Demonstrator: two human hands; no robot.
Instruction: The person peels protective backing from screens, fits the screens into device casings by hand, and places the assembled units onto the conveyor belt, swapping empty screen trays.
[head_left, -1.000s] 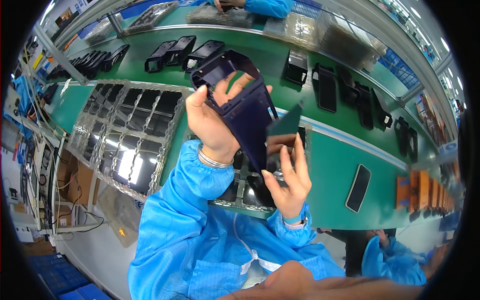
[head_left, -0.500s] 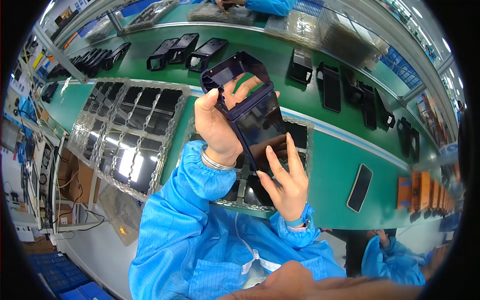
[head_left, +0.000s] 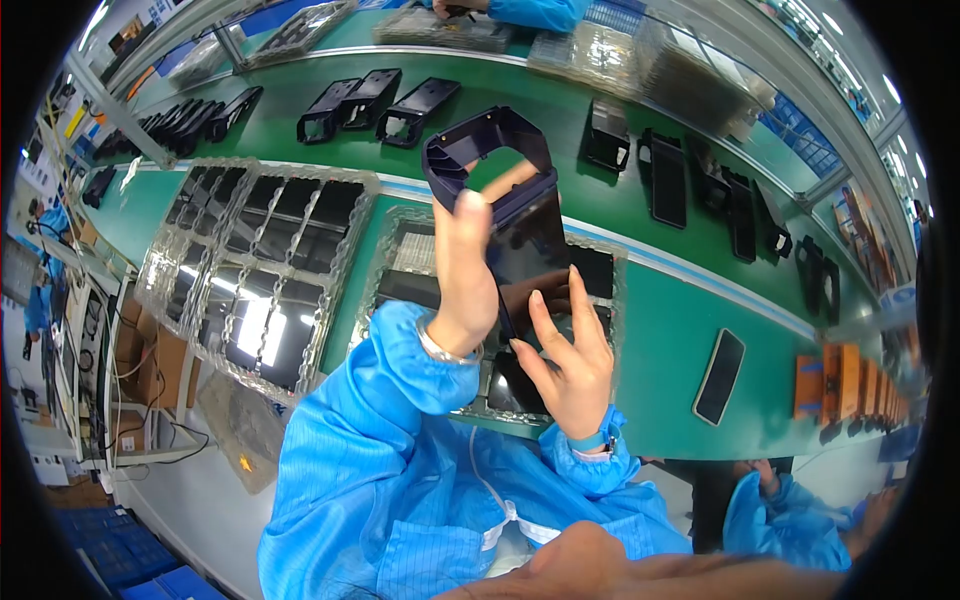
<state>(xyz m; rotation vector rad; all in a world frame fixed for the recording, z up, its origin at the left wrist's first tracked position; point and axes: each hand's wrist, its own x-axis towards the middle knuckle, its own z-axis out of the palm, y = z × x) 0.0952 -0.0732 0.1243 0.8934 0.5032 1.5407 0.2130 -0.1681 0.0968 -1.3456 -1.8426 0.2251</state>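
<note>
A black plastic housing (head_left: 517,200) with a glossy dark screen (head_left: 532,250) is held up, tilted, over the workbench. Its upper end is an open, ring-like frame. My left hand (head_left: 465,275) grips it from the left, thumb at the ring's lower left and fingers partly behind it. At the lower end, my right hand (head_left: 575,375) grips the edges between thumb and fingers, two fingers lying along the screen. Beneath both hands lies a clear plastic tray (head_left: 400,232) holding dark screen panels, partly hidden by my arms.
Another clear tray (head_left: 268,270) of dark panels lies left. A phone (head_left: 719,377) rests on the bench at right, near orange blocks (head_left: 842,382). Across the green strip stand black housings (head_left: 420,110). Behind a metal rail, a co-worker's blue sleeve (head_left: 538,12) shows; another person sits lower right.
My left hand has shifted right and its thumb has moved across the frame. The housing's ring has moved slightly right. Black housings on the far strip have drifted a little right.
</note>
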